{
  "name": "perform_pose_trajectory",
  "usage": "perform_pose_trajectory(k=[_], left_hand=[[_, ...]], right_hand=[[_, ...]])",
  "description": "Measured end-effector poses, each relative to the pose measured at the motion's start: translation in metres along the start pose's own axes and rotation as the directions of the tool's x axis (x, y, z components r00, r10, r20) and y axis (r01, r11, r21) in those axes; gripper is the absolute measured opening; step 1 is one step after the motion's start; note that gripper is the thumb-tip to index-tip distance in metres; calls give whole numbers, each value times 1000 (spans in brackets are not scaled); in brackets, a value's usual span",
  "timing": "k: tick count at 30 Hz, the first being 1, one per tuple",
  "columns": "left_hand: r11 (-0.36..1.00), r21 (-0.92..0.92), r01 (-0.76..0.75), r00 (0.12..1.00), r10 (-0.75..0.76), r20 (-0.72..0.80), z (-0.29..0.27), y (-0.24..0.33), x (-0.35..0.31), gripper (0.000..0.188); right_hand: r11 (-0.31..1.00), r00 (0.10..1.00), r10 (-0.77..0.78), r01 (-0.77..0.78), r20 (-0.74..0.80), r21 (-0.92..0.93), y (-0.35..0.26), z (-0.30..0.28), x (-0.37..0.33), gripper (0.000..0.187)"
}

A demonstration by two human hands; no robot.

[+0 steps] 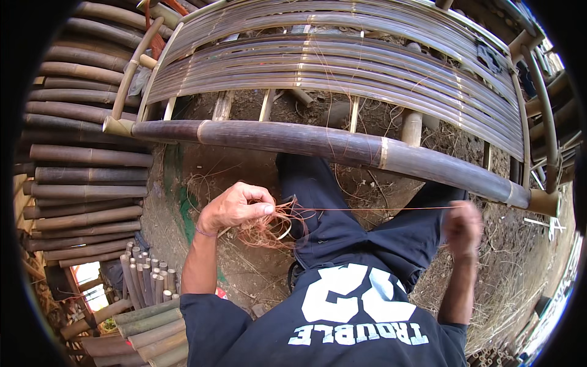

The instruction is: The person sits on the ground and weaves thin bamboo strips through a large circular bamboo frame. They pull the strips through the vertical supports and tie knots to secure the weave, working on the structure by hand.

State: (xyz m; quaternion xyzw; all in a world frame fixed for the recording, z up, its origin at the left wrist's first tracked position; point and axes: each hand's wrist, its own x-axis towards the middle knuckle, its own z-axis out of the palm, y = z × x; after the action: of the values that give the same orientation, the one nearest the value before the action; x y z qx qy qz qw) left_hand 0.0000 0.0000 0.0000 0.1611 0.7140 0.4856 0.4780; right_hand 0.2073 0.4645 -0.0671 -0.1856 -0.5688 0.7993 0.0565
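Observation:
My left hand [238,209] is closed, thumb against fingers, on a tangled bundle of thin orange-brown string [266,232] that hangs below it over my left thigh. From the bundle one strand [367,209] runs taut across my lap to my right hand [463,229]. That hand is smeared by motion but looks closed on the strand's end, out beside my right knee. Just beyond both hands lies a thick dark bamboo pole [293,137], the front rail of a bamboo bench frame. Behind it, long split bamboo slats [379,61] form a panel, with loose strands of string draped over them.
Bamboo poles [92,156] are stacked along the left side. Short cut bamboo pieces [147,275] stand upright at lower left, beside more lying poles [153,330]. The ground [244,269] is bare earth with scattered fibres and scraps. More bamboo leans at the far right.

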Motion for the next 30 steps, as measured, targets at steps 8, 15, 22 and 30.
perform_pose_trajectory(k=[8, 15, 22, 30], left_hand=[[977, 55, 207, 977, -209, 47, -40, -44, 7, 22], [612, 713, 341, 940, -206, -273, -78, -93, 20, 24], [455, 391, -800, 561, 799, 218, 203, 159, 119, 73], [853, 225, -472, 871, 411, 267, 237, 235, 203, 19]], right_hand=[[919, 644, -235, 390, -728, 48, -128, -355, -100, 30], [733, 498, -472, -237, -728, -638, -228, -403, -234, 39], [425, 990, -89, 141, 114, -894, -182, 7, -81, 14], [822, 973, 13, -142, -232, -552, -194, -153, -172, 18]])
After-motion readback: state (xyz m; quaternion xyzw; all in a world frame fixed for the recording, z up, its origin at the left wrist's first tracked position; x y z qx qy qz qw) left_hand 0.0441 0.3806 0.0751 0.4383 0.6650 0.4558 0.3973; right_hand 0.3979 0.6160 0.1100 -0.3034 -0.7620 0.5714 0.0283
